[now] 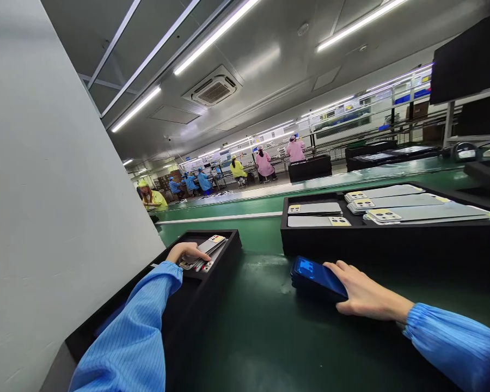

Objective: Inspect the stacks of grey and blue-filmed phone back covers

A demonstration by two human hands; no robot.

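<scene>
My left hand (188, 252) reaches into a narrow black tray (234, 239) on the left. Its fingers close around a stack of white phone back covers (211, 244) with pale yellow camera areas; the far side of the grip is hidden. My right hand (361, 292) grips the right end of a small stack of dark blue, glossy phone back covers (316, 275), low over the green work surface (265, 326). The top blue piece reflects the lights.
Beyond my right hand stands a wider black tray (387, 237) with several piles of white covers (412, 204). A white wall panel (57, 190) closes off the left side. Further back are black trays (310, 169) and several people at benches.
</scene>
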